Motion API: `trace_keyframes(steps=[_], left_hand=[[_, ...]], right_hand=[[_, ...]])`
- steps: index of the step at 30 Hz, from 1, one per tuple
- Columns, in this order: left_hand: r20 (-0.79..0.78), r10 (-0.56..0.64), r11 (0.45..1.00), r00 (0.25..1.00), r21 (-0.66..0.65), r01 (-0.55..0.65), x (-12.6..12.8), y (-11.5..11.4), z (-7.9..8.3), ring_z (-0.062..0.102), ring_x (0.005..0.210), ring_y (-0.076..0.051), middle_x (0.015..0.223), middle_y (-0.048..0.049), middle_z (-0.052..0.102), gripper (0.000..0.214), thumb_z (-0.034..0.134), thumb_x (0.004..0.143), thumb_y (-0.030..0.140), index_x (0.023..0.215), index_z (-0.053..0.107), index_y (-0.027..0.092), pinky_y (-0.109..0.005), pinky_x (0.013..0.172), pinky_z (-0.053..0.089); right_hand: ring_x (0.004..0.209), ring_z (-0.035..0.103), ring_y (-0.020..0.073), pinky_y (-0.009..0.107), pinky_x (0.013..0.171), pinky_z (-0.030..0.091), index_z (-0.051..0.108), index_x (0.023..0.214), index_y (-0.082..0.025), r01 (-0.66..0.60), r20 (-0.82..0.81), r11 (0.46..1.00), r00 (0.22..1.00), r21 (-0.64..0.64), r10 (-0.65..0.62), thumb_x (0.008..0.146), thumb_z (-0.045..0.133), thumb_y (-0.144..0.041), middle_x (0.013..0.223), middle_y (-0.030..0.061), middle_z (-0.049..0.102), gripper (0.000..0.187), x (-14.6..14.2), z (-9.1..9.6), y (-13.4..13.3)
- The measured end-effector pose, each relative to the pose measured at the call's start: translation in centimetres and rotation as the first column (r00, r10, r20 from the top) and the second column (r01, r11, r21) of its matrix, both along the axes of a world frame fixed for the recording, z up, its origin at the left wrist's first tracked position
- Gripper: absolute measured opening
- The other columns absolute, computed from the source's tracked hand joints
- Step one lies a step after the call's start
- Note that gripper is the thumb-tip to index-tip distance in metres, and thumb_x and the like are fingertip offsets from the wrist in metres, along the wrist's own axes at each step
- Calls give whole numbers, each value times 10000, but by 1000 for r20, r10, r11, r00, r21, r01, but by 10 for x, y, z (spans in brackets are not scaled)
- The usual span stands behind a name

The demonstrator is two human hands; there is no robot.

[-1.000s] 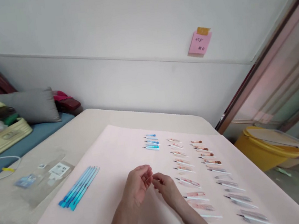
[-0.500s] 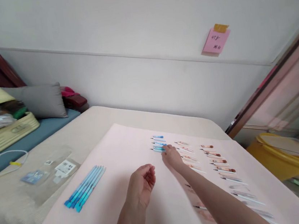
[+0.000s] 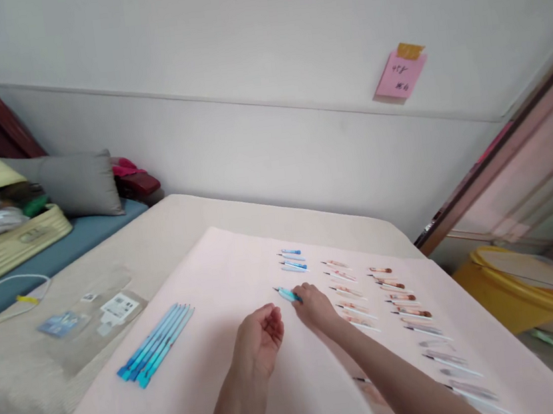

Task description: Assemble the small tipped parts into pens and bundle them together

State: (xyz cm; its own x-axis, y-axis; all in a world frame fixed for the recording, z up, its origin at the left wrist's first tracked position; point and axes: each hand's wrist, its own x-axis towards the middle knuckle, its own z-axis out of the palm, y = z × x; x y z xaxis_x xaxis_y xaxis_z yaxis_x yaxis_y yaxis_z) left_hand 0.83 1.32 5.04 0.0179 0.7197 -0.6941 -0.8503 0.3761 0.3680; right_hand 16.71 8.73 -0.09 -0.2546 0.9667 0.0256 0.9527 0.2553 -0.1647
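Your right hand point(image 3: 313, 302) is closed on the near-right end of a slim turquoise pen-like piece with a dark pointed tip point(image 3: 287, 293), which lies at a slant over the large pale pink sheet point(image 3: 204, 276), tip pointing away to the left; whether it touches the sheet, you cannot tell. Your left hand point(image 3: 261, 336) is just beside it, apart from your right, thumb and loosely bent fingers parted and palm turned inward. Beyond the turquoise piece lie slim blue-and-white pen-like pieces with dark points point(image 3: 292, 266). To your right run a column of slim peach-and-white pointed pieces point(image 3: 348, 291) and another of brown-ended orange pointed pieces point(image 3: 402, 297), with grey-and-white pointed pieces point(image 3: 451, 361) nearer you. Well to your left, long flat blue sticks with wider ends point(image 3: 157, 342) lie side by side, near clear plastic packaging with a white label point(image 3: 119, 309).
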Motion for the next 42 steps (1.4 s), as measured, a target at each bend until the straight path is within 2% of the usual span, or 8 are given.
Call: trace_keyframes(steps=[8, 14, 20, 25, 29, 33, 38, 42], left_hand=[[-85, 92, 993, 992, -59, -97, -7, -5, -1, 575, 640, -86, 741, -26, 580, 85, 599, 730, 107, 771, 535, 146, -222, 580, 470], [-125, 98, 993, 987, -54, -106, -8, -10, -3, 569, 678, -90, 769, -28, 575, 98, 605, 711, 102, 769, 539, 147, -238, 626, 461], [-178, 98, 993, 979, -45, -108, -7, -15, -6, 571, 681, -100, 757, -27, 579, 117, 609, 697, 95, 771, 542, 156, -249, 631, 453], [-254, 57, 994, 965, -80, -80, 2, -19, -11, 554, 631, -85, 718, -4, 565, 101, 590, 702, 100, 752, 531, 164, -231, 578, 420], [-239, -94, 992, 966, -110, 70, 26, -31, -19, 549, 564, -104, 668, -6, 554, 97, 613, 686, 118, 725, 533, 156, -244, 523, 414], [-180, -217, 975, 960, 6, 222, 40, -39, -24, 578, 558, -123, 674, -21, 583, 103, 623, 699, 109, 752, 550, 160, -253, 529, 451], [-205, -8, 994, 979, 105, 30, 16, -26, -21, 637, 708, -155, 800, -78, 628, 59, 582, 759, 97, 781, 546, 138, -282, 636, 516], [-214, 42, 996, 976, 90, -23, -8, -15, -18, 640, 744, -166, 844, -92, 633, 37, 584, 767, 103, 786, 565, 128, -279, 627, 532]], right_hand=[[879, 530, 183, 258, 719, 356, 593, 975, -223, -43, 25, 999, 999, -15, 44, 810, 511, -186, 959, 46, 593, 188, -3, 2, -93], [884, 522, 202, 274, 716, 368, 562, 931, -203, 47, 20, 997, 999, 67, -49, 767, 537, -145, 956, 55, 576, 176, -3, -1, -126], [876, 554, 207, 269, 641, 365, 553, 917, -207, 41, 51, 999, 998, 28, -43, 820, 479, -132, 948, 64, 580, 144, -9, -10, -129], [767, 601, 189, 261, 561, 318, 535, 934, -192, 55, 28, 996, 998, -72, -53, 862, 440, -147, 891, 59, 614, 127, -7, 1, -123], [718, 605, 171, 254, 541, 285, 525, 922, -202, 84, -106, 995, 990, -50, -89, 891, 439, -222, 886, 43, 622, 94, -6, 14, -126], [751, 603, 151, 238, 575, 304, 534, 949, -230, -19, -265, 999, 964, -33, 9, 919, 405, -243, 903, 21, 624, 134, -5, 22, -129], [738, 590, 148, 241, 566, 298, 556, 882, -223, 66, -180, 998, 981, -20, -69, 927, 371, -222, 871, 23, 611, 191, 7, 22, -124], [777, 588, 173, 250, 558, 311, 567, 903, -210, 60, -19, 996, 998, -60, -61, 875, 414, -144, 906, 51, 592, 169, 11, 7, -122]])
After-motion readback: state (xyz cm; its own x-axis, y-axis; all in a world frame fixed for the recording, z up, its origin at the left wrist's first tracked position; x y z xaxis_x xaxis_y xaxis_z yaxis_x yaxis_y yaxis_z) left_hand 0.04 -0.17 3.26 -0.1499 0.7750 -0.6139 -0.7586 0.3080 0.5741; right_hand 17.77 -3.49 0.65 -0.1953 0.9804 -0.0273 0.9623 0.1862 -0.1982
